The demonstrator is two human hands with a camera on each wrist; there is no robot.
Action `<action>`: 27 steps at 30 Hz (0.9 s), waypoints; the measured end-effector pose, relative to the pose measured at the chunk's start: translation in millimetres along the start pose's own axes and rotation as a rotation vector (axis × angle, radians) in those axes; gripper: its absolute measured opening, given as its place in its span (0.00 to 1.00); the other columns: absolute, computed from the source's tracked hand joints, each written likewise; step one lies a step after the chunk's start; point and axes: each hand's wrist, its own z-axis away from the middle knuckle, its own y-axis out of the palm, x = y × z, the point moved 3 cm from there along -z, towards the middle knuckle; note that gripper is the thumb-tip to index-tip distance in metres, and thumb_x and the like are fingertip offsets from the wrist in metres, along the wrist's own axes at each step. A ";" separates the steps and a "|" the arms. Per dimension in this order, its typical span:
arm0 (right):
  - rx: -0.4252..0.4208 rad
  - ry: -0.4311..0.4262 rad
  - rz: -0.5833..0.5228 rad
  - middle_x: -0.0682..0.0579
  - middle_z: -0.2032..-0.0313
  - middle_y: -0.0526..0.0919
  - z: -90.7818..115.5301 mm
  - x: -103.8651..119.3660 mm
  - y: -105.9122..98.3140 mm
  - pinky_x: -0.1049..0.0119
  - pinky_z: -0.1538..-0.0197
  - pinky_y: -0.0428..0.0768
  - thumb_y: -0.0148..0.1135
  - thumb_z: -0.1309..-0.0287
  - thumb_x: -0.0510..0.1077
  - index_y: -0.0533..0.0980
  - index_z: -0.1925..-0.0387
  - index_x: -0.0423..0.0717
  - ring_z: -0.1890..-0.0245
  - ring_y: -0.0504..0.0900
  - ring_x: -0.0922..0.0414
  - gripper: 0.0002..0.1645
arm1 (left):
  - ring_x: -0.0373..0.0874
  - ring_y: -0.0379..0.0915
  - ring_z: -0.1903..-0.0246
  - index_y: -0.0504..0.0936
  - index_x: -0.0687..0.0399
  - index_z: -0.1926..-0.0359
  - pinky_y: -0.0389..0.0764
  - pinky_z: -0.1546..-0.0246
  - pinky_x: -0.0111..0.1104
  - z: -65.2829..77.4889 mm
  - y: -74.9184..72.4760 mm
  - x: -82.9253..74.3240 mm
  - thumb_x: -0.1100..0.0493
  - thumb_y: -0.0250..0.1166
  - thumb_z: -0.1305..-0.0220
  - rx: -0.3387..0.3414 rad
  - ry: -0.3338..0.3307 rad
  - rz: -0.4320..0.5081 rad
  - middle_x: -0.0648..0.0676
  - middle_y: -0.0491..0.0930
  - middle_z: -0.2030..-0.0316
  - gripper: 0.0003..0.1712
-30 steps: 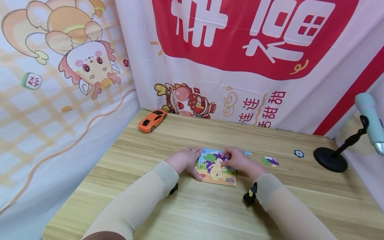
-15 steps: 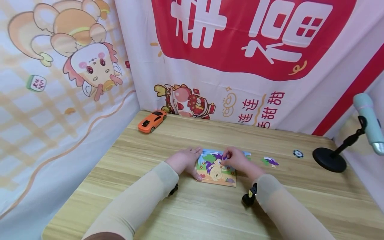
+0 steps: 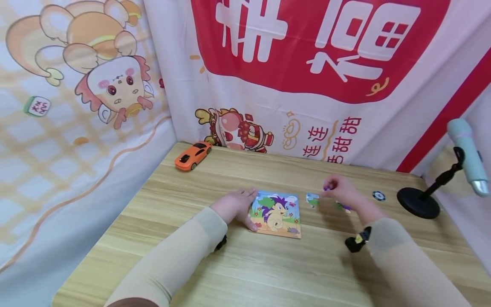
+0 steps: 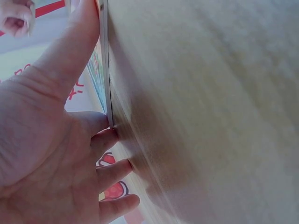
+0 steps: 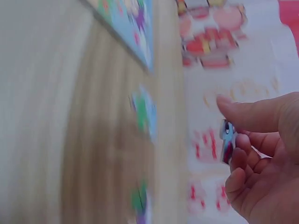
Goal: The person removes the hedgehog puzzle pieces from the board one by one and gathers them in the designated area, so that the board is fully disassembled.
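Note:
A jigsaw puzzle board [image 3: 275, 215] with a purple-haired hedgehog picture lies flat on the table. My left hand [image 3: 235, 208] rests at its left side, fingers straight and thumb apart; the left wrist view shows thumb and fingers touching the board's edge [image 4: 106, 65]. To the right of the board, my right hand [image 3: 341, 192] is raised over the table and pinches a small puzzle piece [image 5: 227, 142] between thumb and fingers. Two further spots of loose pieces lie below it: a blue-green puzzle piece [image 3: 312, 199] and a green-purple puzzle piece [image 3: 344, 207], partly hidden by the hand.
An orange toy car [image 3: 193, 156] stands at the table's far left corner. Toward the right are a round black-and-white chip [image 3: 379, 195] and a microphone [image 3: 469, 155] on a black stand [image 3: 418, 203]. Printed cloth [image 3: 291, 98] hangs behind the table.
My right hand has lifted off the board and moved right with a puzzle piece in its fingers, uncovering the picture's upper right. The left hand stays at the board's left side.

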 end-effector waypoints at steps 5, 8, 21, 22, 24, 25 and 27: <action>0.013 0.069 0.078 0.46 0.69 0.75 21.8 -45.2 -39.4 0.61 0.66 0.74 0.71 0.46 0.38 0.73 0.65 0.36 0.67 0.72 0.51 0.14 | 0.56 0.39 0.25 0.44 0.49 0.21 0.46 0.28 0.49 -0.7 1.5 1.7 0.23 0.71 0.67 -0.008 0.003 -0.005 0.49 0.41 0.22 0.78; 0.043 0.146 0.092 0.45 0.68 0.75 34.5 -75.5 -51.9 0.61 0.67 0.74 0.71 0.46 0.38 0.73 0.65 0.35 0.66 0.72 0.49 0.14 | 0.56 0.39 0.25 0.44 0.49 0.21 0.46 0.28 0.49 -1.8 2.4 2.8 0.23 0.71 0.67 -0.010 0.005 -0.006 0.49 0.41 0.22 0.78; 0.096 0.286 0.022 0.48 0.68 0.74 61.7 -131.6 -48.5 0.61 0.63 0.70 0.72 0.43 0.41 0.73 0.61 0.35 0.65 0.71 0.49 0.17 | 0.57 0.39 0.25 0.44 0.50 0.21 0.46 0.28 0.50 -2.0 1.6 0.0 0.22 0.71 0.67 -0.001 0.008 -0.014 0.49 0.41 0.22 0.78; 0.105 0.298 0.013 0.48 0.67 0.75 62.2 -131.4 -48.4 0.61 0.62 0.70 0.71 0.42 0.42 0.73 0.60 0.35 0.64 0.71 0.49 0.18 | 0.57 0.39 0.25 0.44 0.50 0.21 0.46 0.28 0.50 -1.5 1.4 -0.4 0.23 0.71 0.66 -0.001 0.009 -0.013 0.49 0.41 0.22 0.78; 0.119 0.294 -0.010 0.46 0.66 0.75 61.8 -129.2 -49.3 0.60 0.62 0.71 0.70 0.41 0.41 0.72 0.58 0.33 0.63 0.71 0.48 0.19 | 0.57 0.39 0.25 0.44 0.50 0.21 0.46 0.28 0.50 -0.9 0.9 -0.8 0.23 0.71 0.66 -0.002 0.008 -0.005 0.49 0.41 0.22 0.77; 0.118 0.294 -0.015 0.46 0.66 0.75 60.7 -127.6 -49.9 0.60 0.63 0.72 0.70 0.41 0.41 0.72 0.57 0.32 0.63 0.72 0.48 0.19 | 0.57 0.39 0.25 0.44 0.50 0.21 0.46 0.28 0.50 -0.5 0.8 -0.9 0.24 0.72 0.66 -0.002 0.008 -0.002 0.49 0.41 0.22 0.77; 0.117 0.282 -0.020 0.45 0.66 0.74 56.5 -121.7 -52.1 0.60 0.65 0.74 0.69 0.40 0.41 0.71 0.56 0.32 0.64 0.72 0.48 0.19 | 0.57 0.39 0.25 0.44 0.50 0.21 0.46 0.28 0.50 0.1 0.5 -0.9 0.24 0.72 0.65 -0.001 0.009 -0.001 0.49 0.41 0.22 0.77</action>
